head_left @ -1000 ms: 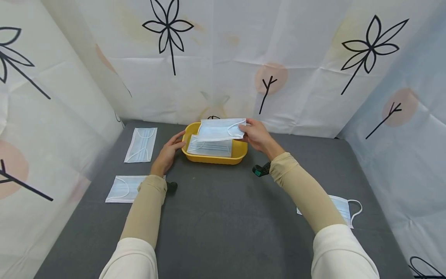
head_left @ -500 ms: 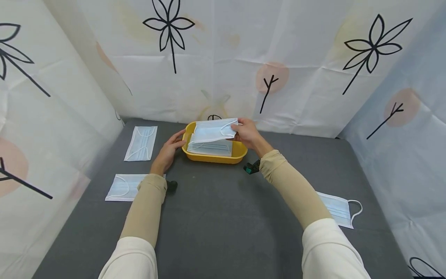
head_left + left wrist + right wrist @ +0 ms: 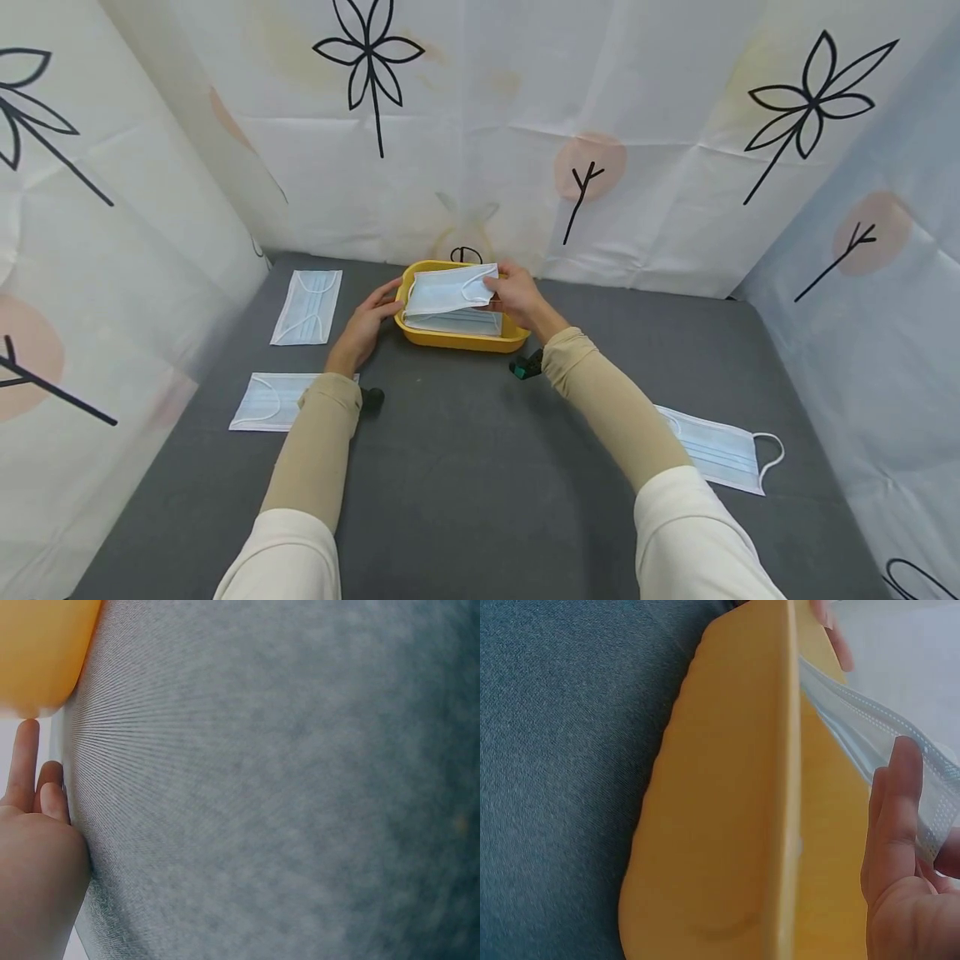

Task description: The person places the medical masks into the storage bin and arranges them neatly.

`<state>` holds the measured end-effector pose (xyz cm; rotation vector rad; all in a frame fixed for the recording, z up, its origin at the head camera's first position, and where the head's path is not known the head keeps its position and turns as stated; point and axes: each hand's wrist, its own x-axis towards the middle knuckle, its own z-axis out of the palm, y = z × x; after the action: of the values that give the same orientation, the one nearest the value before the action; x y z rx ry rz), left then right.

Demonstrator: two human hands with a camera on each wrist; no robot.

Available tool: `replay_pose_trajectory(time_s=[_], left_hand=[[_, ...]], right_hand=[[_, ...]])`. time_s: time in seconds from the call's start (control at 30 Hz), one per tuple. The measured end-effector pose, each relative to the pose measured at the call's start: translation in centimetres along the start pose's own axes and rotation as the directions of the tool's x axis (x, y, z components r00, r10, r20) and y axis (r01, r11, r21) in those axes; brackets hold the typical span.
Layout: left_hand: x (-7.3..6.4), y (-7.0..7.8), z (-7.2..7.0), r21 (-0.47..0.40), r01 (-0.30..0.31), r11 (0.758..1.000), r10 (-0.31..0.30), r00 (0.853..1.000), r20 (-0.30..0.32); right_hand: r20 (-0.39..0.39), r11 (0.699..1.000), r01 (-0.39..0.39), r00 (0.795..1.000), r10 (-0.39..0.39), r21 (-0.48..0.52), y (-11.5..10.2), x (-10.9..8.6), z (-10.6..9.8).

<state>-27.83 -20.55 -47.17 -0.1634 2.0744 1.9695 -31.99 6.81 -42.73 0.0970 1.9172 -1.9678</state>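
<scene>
A yellow plastic basket [image 3: 457,342] stands at the far middle of the table. My right hand [image 3: 521,297] pinches the right end of a light blue face mask [image 3: 452,289], held tilted over the basket. Under it, another mask [image 3: 465,322] lies inside the basket. In the right wrist view the thumb and fingers [image 3: 900,817] grip the mask's end [image 3: 930,795] beside the basket's wall [image 3: 712,802]. My left hand [image 3: 362,329] touches the basket's left end with its fingers extended. The left wrist view has those fingers [image 3: 25,754] at the basket's side [image 3: 45,652].
On the left of the grey table [image 3: 465,467] lie a mask [image 3: 307,307] and, partly behind my left forearm, another mask [image 3: 270,402]. One more mask [image 3: 716,450] lies at the right, partly covered by my right arm. Patterned cloth walls [image 3: 510,100] enclose the table.
My right hand has moved left and slightly down with its mask, bringing it lower over the basket. The left hand stays at the basket's left end.
</scene>
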Motion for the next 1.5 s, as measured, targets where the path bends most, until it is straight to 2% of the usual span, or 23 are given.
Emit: replay_pose_trajectory(time_s=[0.17,0.37,0.63,0.83,1.07,1.17,1.27,1.43,1.5], left_hand=[[-0.1,0.0,0.1,0.002,0.009,1.000,-0.009,1.000,-0.001],[-0.1,0.0,0.0,-0.006,0.013,1.000,-0.013,1.000,-0.006],[0.0,0.0,0.1,0.002,0.029,1.000,-0.029,1.000,-0.012],[0.0,0.1,0.2,-0.004,0.025,1.000,-0.025,1.000,-0.011],[0.1,0.0,0.1,-0.001,0.018,1.000,-0.018,1.000,-0.010],[0.0,-0.1,0.0,-0.006,0.012,1.000,-0.012,1.000,-0.007],[0.0,0.0,0.0,-0.010,0.012,1.000,-0.012,1.000,-0.008],[0.0,0.0,0.1,-0.004,0.016,1.000,-0.016,1.000,-0.007],[0.0,0.0,0.1,-0.003,0.019,1.000,-0.019,1.000,-0.004]], right_hand=[[-0.012,1.000,-0.008,1.000,0.008,0.003,0.5,0.3,0.2],[-0.042,0.999,-0.035,0.999,0.033,-0.040,0.6,0.5,0.4],[-0.001,0.993,-0.101,0.995,0.101,-0.057,0.5,0.5,0.3],[0.009,0.984,-0.133,0.991,0.135,-0.121,0.3,0.0,0.2],[-0.030,0.974,-0.109,0.994,0.105,-0.199,0.3,-0.3,0.2],[-0.049,0.952,-0.081,0.996,0.070,-0.295,0.5,-0.2,0.1],[-0.059,0.910,-0.053,0.998,0.032,-0.412,0.6,-0.2,0.1],[-0.025,0.855,0.003,1.000,-0.018,-0.518,0.6,-0.4,0.0],[-0.011,0.819,0.029,0.999,-0.044,-0.574,0.7,-0.5,0.0]])
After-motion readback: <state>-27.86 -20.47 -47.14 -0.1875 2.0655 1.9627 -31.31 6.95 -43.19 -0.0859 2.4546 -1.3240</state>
